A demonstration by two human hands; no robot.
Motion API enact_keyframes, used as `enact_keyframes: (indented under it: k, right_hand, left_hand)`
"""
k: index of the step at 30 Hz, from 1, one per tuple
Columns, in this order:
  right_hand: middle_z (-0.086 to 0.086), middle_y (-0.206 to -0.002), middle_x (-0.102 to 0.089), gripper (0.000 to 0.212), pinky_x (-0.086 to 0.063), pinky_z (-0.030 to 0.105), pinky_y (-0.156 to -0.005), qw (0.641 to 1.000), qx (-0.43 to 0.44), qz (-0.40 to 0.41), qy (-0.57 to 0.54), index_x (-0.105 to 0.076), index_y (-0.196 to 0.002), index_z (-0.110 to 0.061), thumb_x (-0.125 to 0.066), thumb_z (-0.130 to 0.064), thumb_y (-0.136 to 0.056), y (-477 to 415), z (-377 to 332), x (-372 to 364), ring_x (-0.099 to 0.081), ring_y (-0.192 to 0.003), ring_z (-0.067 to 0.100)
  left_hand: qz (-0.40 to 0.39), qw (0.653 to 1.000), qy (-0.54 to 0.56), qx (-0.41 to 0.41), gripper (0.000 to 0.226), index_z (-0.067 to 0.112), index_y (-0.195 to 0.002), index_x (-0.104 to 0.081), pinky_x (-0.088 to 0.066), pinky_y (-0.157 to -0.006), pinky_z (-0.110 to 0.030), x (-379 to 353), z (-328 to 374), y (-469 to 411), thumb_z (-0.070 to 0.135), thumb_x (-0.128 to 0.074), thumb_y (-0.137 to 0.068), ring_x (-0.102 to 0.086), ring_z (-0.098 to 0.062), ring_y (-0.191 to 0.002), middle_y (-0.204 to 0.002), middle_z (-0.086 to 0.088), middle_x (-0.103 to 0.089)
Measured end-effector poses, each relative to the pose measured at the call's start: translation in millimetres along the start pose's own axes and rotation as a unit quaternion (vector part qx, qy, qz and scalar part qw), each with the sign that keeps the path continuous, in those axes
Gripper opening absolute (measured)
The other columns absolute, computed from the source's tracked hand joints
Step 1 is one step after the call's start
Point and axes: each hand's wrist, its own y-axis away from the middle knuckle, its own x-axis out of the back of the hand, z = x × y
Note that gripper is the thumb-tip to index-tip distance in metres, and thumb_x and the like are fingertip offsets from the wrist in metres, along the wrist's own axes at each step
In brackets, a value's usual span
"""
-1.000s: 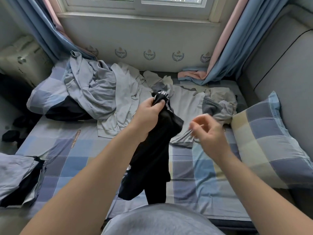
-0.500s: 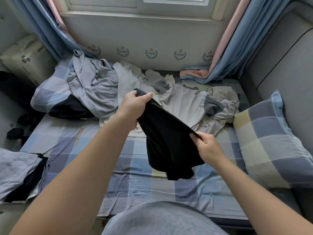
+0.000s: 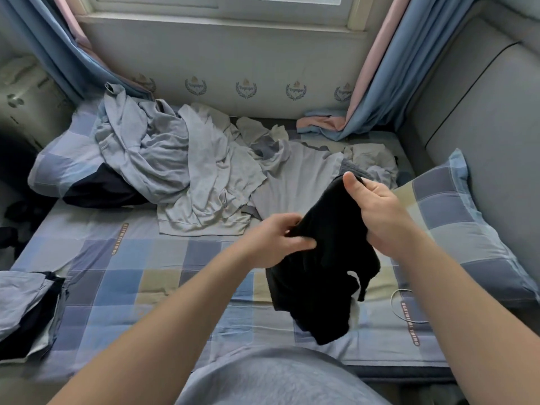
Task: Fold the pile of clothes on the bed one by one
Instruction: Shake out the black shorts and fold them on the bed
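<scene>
Hands hold a black garment (image 3: 321, 267) above the bed (image 3: 122, 276): left hand (image 3: 280, 241) pinches its middle, right hand (image 3: 377, 211) grips its upper edge, fingers curled. Pile of clothes (image 3: 187, 171) lies behind, near the wall.

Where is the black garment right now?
Head view, right of centre: the black garment hangs between the left hand and right hand above the checked bedsheet, just left of the checked pillow.
</scene>
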Motion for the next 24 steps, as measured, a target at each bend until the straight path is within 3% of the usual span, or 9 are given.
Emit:
enact_keyframes:
  k: [2,5,8,11,13,17,19,21,24]
  right_hand:
    - [0.011,-0.086,-0.073,0.036,-0.061,0.034,-0.075,0.999,0.007,0.021,0.028,-0.068,-0.094,-0.001,-0.052,-0.032,-0.101,-3,0,10,-0.071,-0.083,0.023]
    - [0.005,-0.084,-0.071,0.028,-0.056,0.033,-0.075,0.990,0.031,0.061,0.125,-0.069,-0.095,-0.004,-0.052,-0.025,-0.104,-5,8,35,-0.067,-0.081,0.017]
    - [-0.003,-0.075,-0.069,0.015,-0.051,0.028,-0.071,0.978,0.032,0.102,0.182,-0.071,-0.087,-0.017,-0.062,-0.016,-0.099,-7,24,49,-0.062,-0.074,0.011]
    - [0.000,-0.094,-0.066,0.016,-0.050,0.031,-0.078,0.944,0.076,0.199,0.251,-0.062,-0.104,-0.022,-0.070,-0.015,-0.092,-7,45,39,-0.061,-0.086,0.016]
    - [-0.005,-0.114,-0.061,0.045,-0.049,0.028,-0.088,0.945,0.104,0.150,0.271,-0.054,-0.123,-0.027,-0.077,-0.032,-0.086,0,55,21,-0.059,-0.103,0.012]
    - [-0.017,-0.150,-0.040,0.098,-0.034,0.023,-0.111,0.954,0.039,-0.127,0.271,-0.031,-0.149,-0.043,-0.084,-0.053,-0.067,13,74,-25,-0.036,-0.138,-0.002]
    - [-0.013,-0.138,-0.054,0.083,-0.040,0.024,-0.109,0.954,0.032,-0.155,0.256,-0.042,-0.142,-0.037,-0.088,-0.038,-0.072,12,87,-42,-0.046,-0.130,-0.004]
    - [-0.010,-0.114,-0.068,0.045,-0.049,0.029,-0.097,0.961,0.051,-0.127,0.240,-0.058,-0.124,-0.026,-0.079,-0.027,-0.084,8,91,-48,-0.060,-0.109,-0.003]
    - [-0.003,-0.086,-0.067,0.017,-0.049,0.039,-0.083,0.968,0.082,-0.098,0.218,-0.067,-0.099,-0.010,-0.063,-0.025,-0.092,3,78,-46,-0.059,-0.086,0.006]
  left_hand:
    - [0.094,0.995,-0.020,-0.028,0.022,0.026,-0.072,-0.059,-0.040,-0.063,-0.033,3,-2,-3,0.031,-0.071,-0.090,-0.049,-0.013,-0.060,-0.062,0.008,-0.051]
    - [0.173,0.982,-0.042,-0.056,0.028,0.018,-0.072,-0.051,-0.030,-0.054,-0.031,26,1,0,0.023,-0.063,-0.097,-0.037,-0.013,-0.052,-0.055,0.006,-0.039]
    - [0.221,0.972,-0.044,-0.072,0.027,0.009,-0.081,-0.052,-0.030,-0.052,-0.031,44,17,4,0.024,-0.057,-0.102,-0.037,-0.014,-0.052,-0.057,0.001,-0.038]
    - [0.278,0.959,0.015,-0.052,0.027,0.010,-0.085,-0.057,-0.039,-0.060,-0.034,46,31,3,0.029,-0.055,-0.102,-0.046,-0.016,-0.061,-0.066,-0.005,-0.046]
    - [0.288,0.951,0.110,-0.033,0.028,0.015,-0.080,-0.057,-0.043,-0.066,-0.040,44,37,3,0.033,-0.054,-0.101,-0.050,-0.022,-0.068,-0.072,-0.009,-0.050]
    - [0.269,0.931,0.244,0.023,0.031,0.021,-0.074,-0.058,-0.045,-0.070,-0.036,33,48,3,0.030,-0.056,-0.103,-0.053,-0.020,-0.070,-0.072,-0.005,-0.054]
    - [0.244,0.921,0.301,0.036,0.028,0.019,-0.077,-0.060,-0.047,-0.066,-0.031,34,51,4,0.027,-0.056,-0.104,-0.056,-0.017,-0.065,-0.071,-0.004,-0.057]
    - [0.231,0.912,0.336,0.050,0.026,0.018,-0.079,-0.061,-0.050,-0.062,-0.027,44,51,5,0.025,-0.056,-0.103,-0.059,-0.015,-0.059,-0.069,-0.003,-0.060]
    - [0.281,0.895,0.336,0.091,0.023,0.016,-0.080,-0.061,-0.054,-0.060,-0.028,64,38,3,0.024,-0.059,-0.102,-0.062,-0.017,-0.061,-0.071,-0.005,-0.062]
